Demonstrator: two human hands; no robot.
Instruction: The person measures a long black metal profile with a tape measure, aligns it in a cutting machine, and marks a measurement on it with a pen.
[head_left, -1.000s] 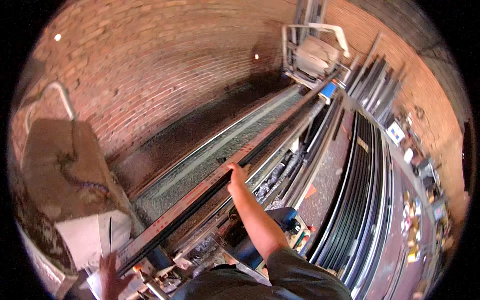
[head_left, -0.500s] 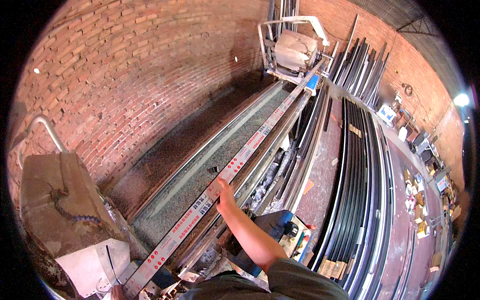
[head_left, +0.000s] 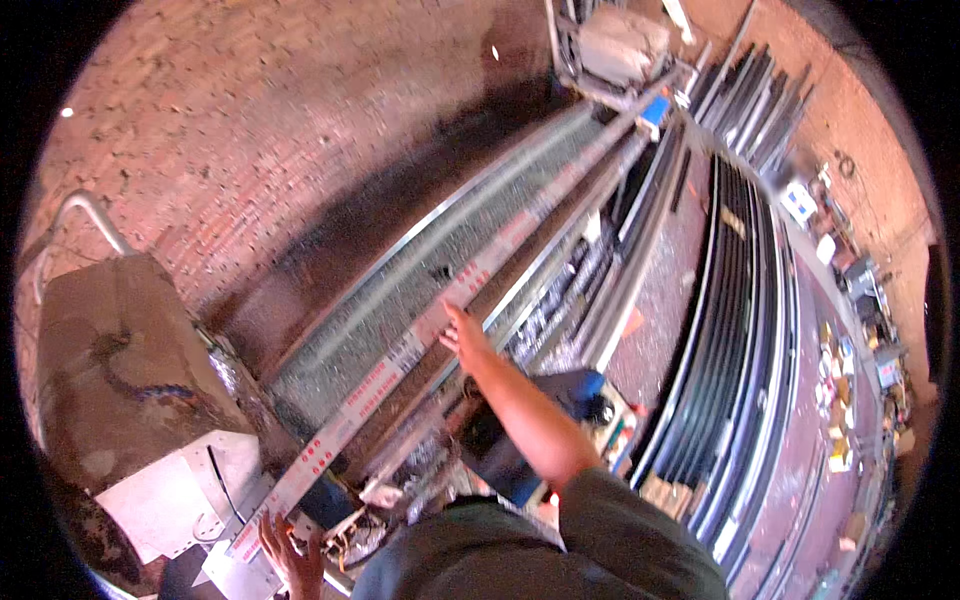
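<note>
A long, straight profile bar (head_left: 365, 400) covered in pale film with red and dark printing runs diagonally from the lower left to the machine at the far end. My right hand (head_left: 465, 340) is at its right edge near the middle, a finger reaching onto the film and the others spread apart below. Close to the bar's near end is my left hand (head_left: 290, 555), fingers spread and holding nothing. Motion blur hides whether the left fingertips touch the bar. Under the bar lies a long trough (head_left: 350, 335) full of grey chips.
A dusty brown-covered machine head (head_left: 125, 350) stands at left, another (head_left: 620, 45) at the far end. A brick wall (head_left: 250, 130) borders the left. Dark profiles (head_left: 725, 330) lie in rows on the right; small boxes (head_left: 835, 400) sit beyond.
My left hand has come further into view at the bar's near end, its fingers spread. The right hand's fingers have loosened from the bar's edge. The whole view has shifted.
</note>
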